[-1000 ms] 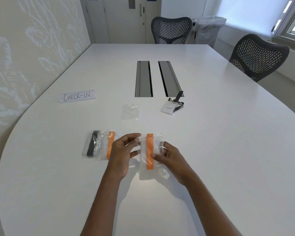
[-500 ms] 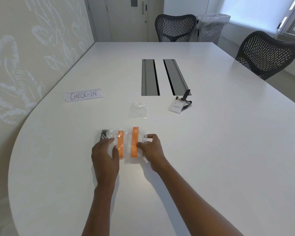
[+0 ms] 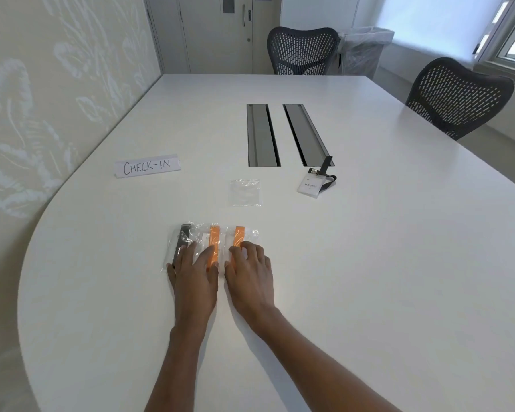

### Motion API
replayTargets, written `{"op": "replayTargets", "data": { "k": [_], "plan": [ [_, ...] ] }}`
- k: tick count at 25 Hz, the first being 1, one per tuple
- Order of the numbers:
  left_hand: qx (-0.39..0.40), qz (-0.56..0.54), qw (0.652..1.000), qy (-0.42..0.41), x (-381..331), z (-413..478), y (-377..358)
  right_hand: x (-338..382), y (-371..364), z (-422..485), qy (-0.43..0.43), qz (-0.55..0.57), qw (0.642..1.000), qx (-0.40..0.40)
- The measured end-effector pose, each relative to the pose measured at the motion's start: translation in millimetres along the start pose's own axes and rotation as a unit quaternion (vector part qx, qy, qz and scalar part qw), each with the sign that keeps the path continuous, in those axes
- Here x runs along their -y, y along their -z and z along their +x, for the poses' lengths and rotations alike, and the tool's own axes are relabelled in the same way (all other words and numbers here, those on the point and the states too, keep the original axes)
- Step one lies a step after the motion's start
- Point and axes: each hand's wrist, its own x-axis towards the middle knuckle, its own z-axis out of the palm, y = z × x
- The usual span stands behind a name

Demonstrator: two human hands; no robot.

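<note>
While both hands lie palm-down side by side on the white table, the left hand has its fingers spread flat, pressing the black-strap bag and the first orange-strap bag. The right hand, fingers loosely bent and gripping nothing, rests on the second orange-strap bag. The three bags sit in a row, edges touching. Beyond the fingertips, apart: an empty clear bag. Farther, right of the right hand: a name badge. Far left of the left hand: the CHECK-IN sign.
</note>
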Motion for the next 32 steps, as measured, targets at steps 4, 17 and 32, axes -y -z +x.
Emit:
{"op": "replayTargets", "data": {
  "k": [4, 17, 32],
  "plan": [
    [0.014, 0.006, 1.000, 0.010, 13.0, 9.1, 10.5, 11.1, -11.1, -2.2, 0.034, -0.031, 0.999, 0.004],
    [-0.100, -0.011, 0.993, -0.068, -18.4, -0.3, 12.6, 11.4, 7.4, 0.1, 0.048, 0.051, 0.997, -0.035],
    [0.114, -0.044, 0.989, -0.087, -204.9, 29.0, -126.9, -195.5, 81.5, 79.3, -0.126, 0.017, 0.991, -0.041]
  ]
}}
